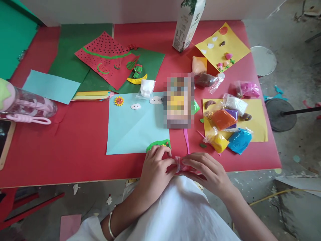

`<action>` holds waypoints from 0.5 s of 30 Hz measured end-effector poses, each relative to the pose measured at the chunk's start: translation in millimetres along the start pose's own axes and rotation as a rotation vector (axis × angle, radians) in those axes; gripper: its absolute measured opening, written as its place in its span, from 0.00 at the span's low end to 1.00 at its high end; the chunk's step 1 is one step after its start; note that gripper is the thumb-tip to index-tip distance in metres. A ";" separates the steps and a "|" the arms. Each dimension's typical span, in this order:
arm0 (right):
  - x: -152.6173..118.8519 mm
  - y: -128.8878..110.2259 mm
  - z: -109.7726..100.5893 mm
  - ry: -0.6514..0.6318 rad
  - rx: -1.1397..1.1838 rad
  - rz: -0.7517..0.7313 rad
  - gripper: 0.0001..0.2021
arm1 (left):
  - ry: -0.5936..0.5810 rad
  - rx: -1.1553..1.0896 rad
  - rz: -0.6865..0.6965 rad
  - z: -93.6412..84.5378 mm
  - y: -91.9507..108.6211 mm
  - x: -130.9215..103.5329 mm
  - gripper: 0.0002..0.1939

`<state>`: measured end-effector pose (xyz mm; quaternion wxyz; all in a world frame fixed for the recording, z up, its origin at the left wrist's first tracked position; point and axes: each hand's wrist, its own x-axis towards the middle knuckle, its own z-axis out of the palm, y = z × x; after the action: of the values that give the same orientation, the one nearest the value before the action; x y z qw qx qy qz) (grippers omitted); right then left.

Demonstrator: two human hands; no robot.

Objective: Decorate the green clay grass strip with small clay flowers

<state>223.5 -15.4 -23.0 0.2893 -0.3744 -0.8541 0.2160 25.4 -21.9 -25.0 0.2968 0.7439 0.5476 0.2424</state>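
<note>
Both my hands grip a small clear bag of red clay (178, 164) at the table's front edge. The fingers of my left hand (157, 164) pinch its left end, while my right hand (207, 169) is closed round the right end, hiding much of it. Just beyond my left hand lies a light blue sheet (130, 130). It carries a clay sun (119, 101), small white clouds (135, 106) and a green clay strip (156, 144), partly covered by my fingers. A pink plastic clay tool (186, 142) lies beyond the bag.
Several clay bags, orange (222, 119), yellow (218, 142) and blue (240, 140), lie right on a yellow sheet (259, 125). A blurred-out box (178, 102) stands mid-table. Behind are a carton (188, 26) and a watermelon picture (105, 57). A bottle (30, 103) lies left.
</note>
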 end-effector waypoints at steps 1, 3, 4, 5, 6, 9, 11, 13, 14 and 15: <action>-0.2 -0.3 -0.3 0.000 -0.004 -0.009 0.18 | -0.002 0.005 -0.001 0.5 0.7 -0.1 0.04; -0.7 -0.6 -0.8 -0.001 -0.018 -0.024 0.17 | 0.003 0.009 0.008 1.4 2.2 -0.2 0.05; -1.0 -0.5 -1.0 -0.001 -0.024 -0.028 0.16 | 0.007 0.010 0.017 1.5 3.1 -0.2 0.05; -1.3 -0.4 -1.1 0.002 -0.028 -0.030 0.16 | 0.009 0.011 0.026 1.4 4.1 -0.3 0.06; -1.7 -0.2 -0.9 0.006 -0.032 -0.033 0.16 | 0.011 0.016 0.033 1.0 4.9 -0.5 0.06; -3.6 0.7 0.6 0.026 -0.028 -0.051 0.16 | -0.005 0.047 0.027 -1.8 6.8 -1.3 0.06; -4.9 0.9 2.4 0.035 -0.023 -0.069 0.16 | -0.029 0.066 0.014 -3.7 6.8 -2.0 0.06; -5.9 0.9 4.4 0.044 -0.024 -0.084 0.16 | -0.046 0.067 0.011 -4.6 6.1 -2.3 0.07; -6.1 0.9 5.5 0.052 -0.029 -0.090 0.17 | -0.047 0.064 0.014 -4.5 5.6 -2.3 0.08; -6.3 0.9 6.6 0.062 -0.035 -0.096 0.17 | -0.048 0.062 0.019 -4.2 5.1 -2.1 0.08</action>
<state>223.1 -20.7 -30.5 0.3190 -0.3446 -0.8653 0.1754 25.4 -24.4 -18.5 0.2843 0.7635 0.5404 0.2101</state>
